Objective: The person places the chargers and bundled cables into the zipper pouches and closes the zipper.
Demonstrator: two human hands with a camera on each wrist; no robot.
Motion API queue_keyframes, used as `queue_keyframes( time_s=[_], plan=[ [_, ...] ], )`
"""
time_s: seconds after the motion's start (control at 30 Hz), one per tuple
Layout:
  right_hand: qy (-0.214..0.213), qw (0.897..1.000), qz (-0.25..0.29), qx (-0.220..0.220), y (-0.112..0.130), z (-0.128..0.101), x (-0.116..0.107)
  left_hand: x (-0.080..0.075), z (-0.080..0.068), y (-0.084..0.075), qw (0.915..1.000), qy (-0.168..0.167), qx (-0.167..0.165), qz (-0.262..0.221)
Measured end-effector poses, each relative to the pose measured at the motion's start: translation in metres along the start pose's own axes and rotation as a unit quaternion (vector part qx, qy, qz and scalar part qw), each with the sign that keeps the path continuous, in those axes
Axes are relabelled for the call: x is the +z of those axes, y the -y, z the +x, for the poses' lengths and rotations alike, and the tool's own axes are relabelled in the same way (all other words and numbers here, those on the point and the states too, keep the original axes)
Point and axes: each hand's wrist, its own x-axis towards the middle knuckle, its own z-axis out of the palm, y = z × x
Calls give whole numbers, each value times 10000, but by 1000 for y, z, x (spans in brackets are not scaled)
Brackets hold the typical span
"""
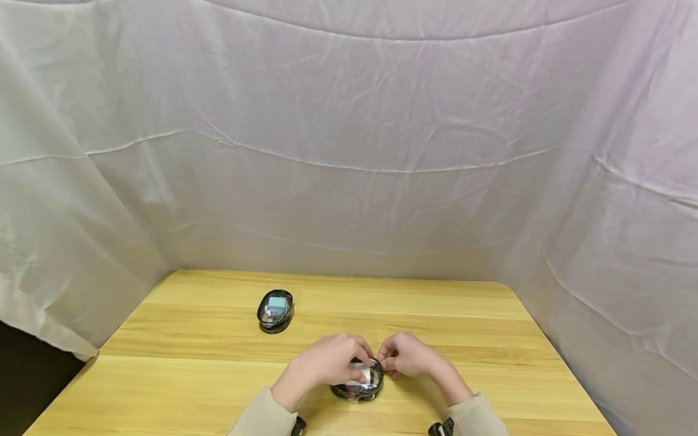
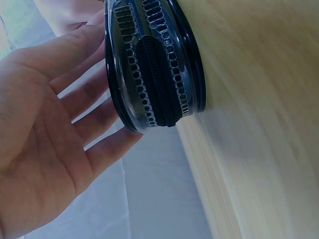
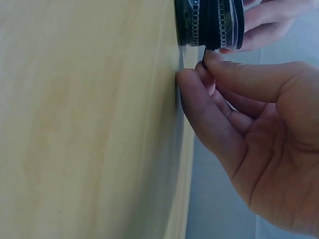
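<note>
Black-rimmed clear zip case (image 1: pixel 357 387), pale yellow wood-grain table (image 1: pixel 180 375), white backdrop cloth (image 1: pixel 349 151)

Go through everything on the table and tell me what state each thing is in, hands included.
Near zip case: flat on the table, zip looks closed along the side seen from the left wrist.
Far zip case: lying alone, untouched.
Left hand: fingers resting on the near zip case.
Right hand: fingertips pinching something small and dark at the case's edge, likely the zip pull.
Table: wooden, bearing both cases.

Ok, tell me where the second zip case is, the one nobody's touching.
In the head view, the second zip case sits alone on the wooden table, left of centre, behind and left of both hands.
</note>
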Motion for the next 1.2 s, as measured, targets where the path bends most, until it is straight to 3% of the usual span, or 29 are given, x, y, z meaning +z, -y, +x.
queue_keyframes(
  time_s=[0.27, 0.6, 0.87, 1.2],
  plan=[
    [145, 9998, -76, -89, 0, -4, -3, 0, 0, -2, 10000, 11, -75, 38],
    [374, 9992, 115, 107, -3, -6, -7, -1, 0, -3, 9999, 65, -92, 9],
    [277, 9994, 60, 192, -1, -7, -6, -1, -1, 0, 9998, 94, -38, -188],
    [-84, 9999, -109, 69, 0, -1, 0, 0, 1, 3, 9999, -29, 147, -48]
  ],
)
